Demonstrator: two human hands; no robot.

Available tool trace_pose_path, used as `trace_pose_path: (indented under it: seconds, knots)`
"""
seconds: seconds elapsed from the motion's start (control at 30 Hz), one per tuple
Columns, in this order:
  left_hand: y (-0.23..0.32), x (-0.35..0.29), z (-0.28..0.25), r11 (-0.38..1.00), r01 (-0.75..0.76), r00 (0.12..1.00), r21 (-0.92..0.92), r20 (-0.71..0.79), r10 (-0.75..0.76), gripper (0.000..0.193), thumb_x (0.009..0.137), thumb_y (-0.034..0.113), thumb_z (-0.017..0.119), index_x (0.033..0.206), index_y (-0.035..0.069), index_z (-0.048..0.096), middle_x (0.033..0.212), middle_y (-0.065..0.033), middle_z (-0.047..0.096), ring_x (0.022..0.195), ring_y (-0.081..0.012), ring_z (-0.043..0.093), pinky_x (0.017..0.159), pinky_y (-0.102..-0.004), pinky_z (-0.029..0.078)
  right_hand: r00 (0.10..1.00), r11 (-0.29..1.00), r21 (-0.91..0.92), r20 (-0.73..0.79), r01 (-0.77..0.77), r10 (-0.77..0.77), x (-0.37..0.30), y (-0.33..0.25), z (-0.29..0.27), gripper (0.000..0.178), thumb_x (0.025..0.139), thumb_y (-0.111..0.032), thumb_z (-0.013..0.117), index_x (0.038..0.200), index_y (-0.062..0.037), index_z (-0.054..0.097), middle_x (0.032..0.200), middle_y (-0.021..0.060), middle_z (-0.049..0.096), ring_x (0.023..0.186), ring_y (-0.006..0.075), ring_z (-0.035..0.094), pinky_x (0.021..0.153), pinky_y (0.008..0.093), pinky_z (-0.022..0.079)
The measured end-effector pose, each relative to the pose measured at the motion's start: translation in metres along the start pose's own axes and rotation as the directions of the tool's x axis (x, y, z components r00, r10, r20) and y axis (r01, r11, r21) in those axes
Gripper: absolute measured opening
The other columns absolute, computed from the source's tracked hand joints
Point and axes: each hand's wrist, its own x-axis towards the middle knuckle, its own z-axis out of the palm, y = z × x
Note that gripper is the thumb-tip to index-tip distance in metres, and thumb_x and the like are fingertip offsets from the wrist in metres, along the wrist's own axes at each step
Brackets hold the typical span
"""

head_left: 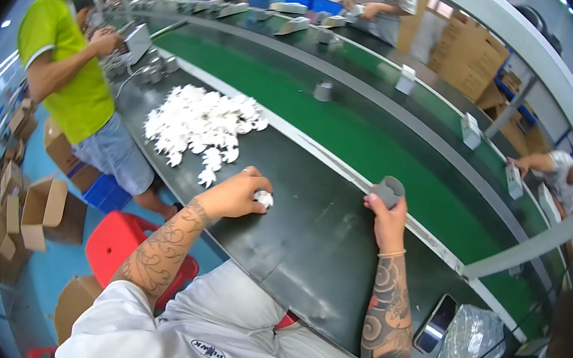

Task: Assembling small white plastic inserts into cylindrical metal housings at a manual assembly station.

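My left hand (236, 194) is closed on a small white plastic piece (264, 199), held just above the dark tabletop (292, 250). Beyond it spreads a heap of similar white plastic pieces (197, 126), a few of them trailing toward my fingers. Over by the edge of the green conveyor, my right hand (389, 219) grips a grey cup-shaped part (389, 190), its round end tilted up. Another grey cup-shaped part (323, 90) stands on the green belt (355, 134), out of reach of both hands.
A phone (437, 323) and a clear plastic bag (469, 345) lie right of my right forearm. A metal frame post (527, 242) rises at the right. A person in a green shirt (66, 62) stands at the left. White boxes (471, 131) line the far side. A red stool (116, 248) is beside me.
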Motion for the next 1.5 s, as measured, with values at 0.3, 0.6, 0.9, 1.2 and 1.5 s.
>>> trace_pose_path:
  seconds: [0.3, 0.6, 0.9, 1.2, 1.5]
  knots:
    - [0.051, 0.118, 0.039, 0.718, -0.095, 0.995, -0.69, -0.042, 0.092, 0.034, 0.081, 0.011, 0.076, 0.109, 0.0, 0.061, 0.089, -0.0008, 0.064, 0.077, -0.0084, 0.058, 0.069, -0.025, 0.048, 0.741, 0.556, -0.727, -0.098, 0.403, -0.665, 0.001, -0.021, 0.003, 0.052, 0.072, -0.001, 0.075, 0.118, -0.0026, 0.052, 0.114, 0.0164, 0.054, 0.105, 0.0344, 0.057, 0.09, 0.0378, 0.047]
    - [0.047, 0.148, 0.083, 0.279, -0.117, 0.992, -0.953, -0.097, 0.085, 0.02, 0.092, 0.005, 0.062, 0.111, 0.0, 0.059, 0.104, -0.0093, 0.065, 0.099, -0.0184, 0.065, 0.091, -0.0299, 0.053, 0.915, 0.759, -0.621, -0.163, 0.196, -0.37, 0.007, -0.008, 0.011, 0.051, 0.074, -0.003, 0.075, 0.12, -0.0037, 0.053, 0.108, 0.015, 0.062, 0.098, 0.0293, 0.063, 0.084, 0.0346, 0.05]
    - [0.064, 0.132, 0.091, 0.691, -0.47, 0.881, -0.549, -0.245, 0.404, 0.014, 0.087, 0.006, 0.069, 0.099, 0.0, 0.066, 0.114, -0.0061, 0.053, 0.105, -0.0169, 0.055, 0.09, -0.0301, 0.046, 0.951, 0.589, -0.76, 0.123, 0.275, -0.285, 0.006, -0.009, 0.006, 0.053, 0.071, -0.007, 0.077, 0.12, -0.0102, 0.056, 0.105, 0.0126, 0.066, 0.088, 0.028, 0.066, 0.074, 0.0339, 0.052]
    - [0.069, 0.123, 0.082, 0.78, -0.606, 0.788, -0.157, -0.255, 0.561, 0.017, 0.084, 0.008, 0.07, 0.101, 0.004, 0.071, 0.1, -0.0092, 0.053, 0.092, -0.022, 0.055, 0.079, -0.0323, 0.048, 0.967, 0.802, -0.585, 0.252, 0.119, 0.041, -0.002, -0.02, 0.007, 0.061, 0.077, -0.014, 0.077, 0.131, -0.01, 0.047, 0.107, 0.0017, 0.057, 0.084, 0.0085, 0.051, 0.071, 0.0222, 0.045]
    - [0.062, 0.128, 0.082, 0.762, -0.602, 0.792, -0.239, -0.298, 0.533, 0.018, 0.081, 0.005, 0.072, 0.099, 0.004, 0.073, 0.116, -0.01, 0.06, 0.097, -0.0202, 0.062, 0.082, -0.0305, 0.052, 0.983, 0.802, -0.588, 0.186, 0.099, 0.015, -0.004, -0.021, 0.011, 0.071, 0.074, -0.011, 0.078, 0.137, -0.009, 0.045, 0.11, 0.0025, 0.056, 0.085, 0.0086, 0.051, 0.072, 0.0223, 0.045]
